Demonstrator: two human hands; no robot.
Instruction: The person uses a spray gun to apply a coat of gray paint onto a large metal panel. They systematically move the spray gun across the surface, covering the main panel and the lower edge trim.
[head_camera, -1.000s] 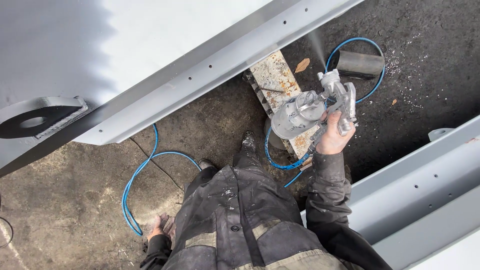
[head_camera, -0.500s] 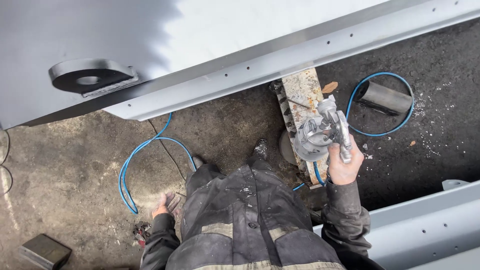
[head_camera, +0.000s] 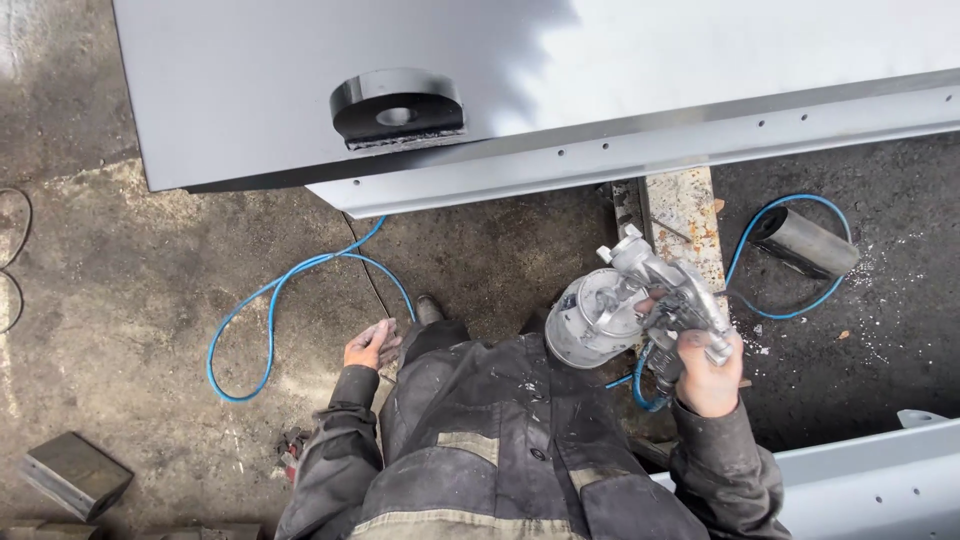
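My right hand (head_camera: 706, 372) grips the handle of a paint-crusted silver spray gun (head_camera: 668, 292) with a round metal cup (head_camera: 588, 320) on its side. The gun's nozzle points up toward the edge of a large grey painted steel panel (head_camera: 620, 70). No spray shows at the nozzle. A blue air hose (head_camera: 270, 305) runs from the gun across the concrete floor. My left hand (head_camera: 372, 345) hangs by my side with loosely curled fingers and holds nothing. A black round lug (head_camera: 398, 108) sits on the panel above it.
A rusty, paint-flecked support block (head_camera: 684, 220) stands under the panel's flange. A short dark metal tube (head_camera: 806, 242) lies on the floor at right inside a hose loop. A second grey steel beam (head_camera: 870, 478) crosses the lower right. A dark block (head_camera: 72, 472) lies at lower left.
The view has shifted left along the panel, so the black lug now sits near the centre. The spray mist seen a second ago is gone. My left hand has come up beside my hip.
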